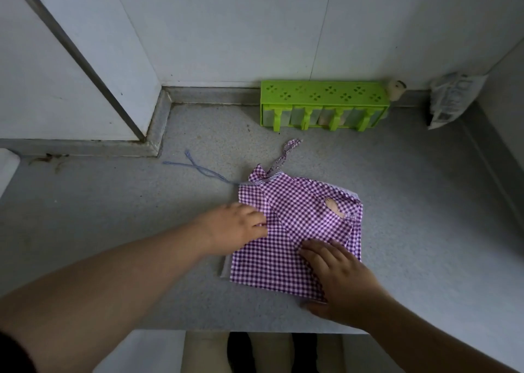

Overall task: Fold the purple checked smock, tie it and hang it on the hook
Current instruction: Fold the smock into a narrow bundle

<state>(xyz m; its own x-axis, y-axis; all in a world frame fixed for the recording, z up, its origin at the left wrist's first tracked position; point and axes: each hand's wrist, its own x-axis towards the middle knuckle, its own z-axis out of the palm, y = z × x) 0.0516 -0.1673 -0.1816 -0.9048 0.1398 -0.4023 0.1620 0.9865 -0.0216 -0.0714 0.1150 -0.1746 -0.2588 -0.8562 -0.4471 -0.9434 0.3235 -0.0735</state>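
Observation:
The purple checked smock [295, 231] lies folded into a rough square on the grey counter [113, 217], near its front edge. A thin blue striped tie [198, 168] trails from its top left corner across the counter, and a checked strap [286, 154] sticks out toward the back. My left hand [235, 225] grips the smock's left edge, its fingertips tucked under a fold. My right hand [343, 282] presses flat on the smock's lower right part, fingers spread. No hook is in view.
A green plastic rack [323, 105] with small drawers stands against the back wall. Beside it sits a small pale knob-like object [395, 89]. A crumpled printed bag [450, 100] leans in the right corner. A white panel [71, 61] juts in at the left.

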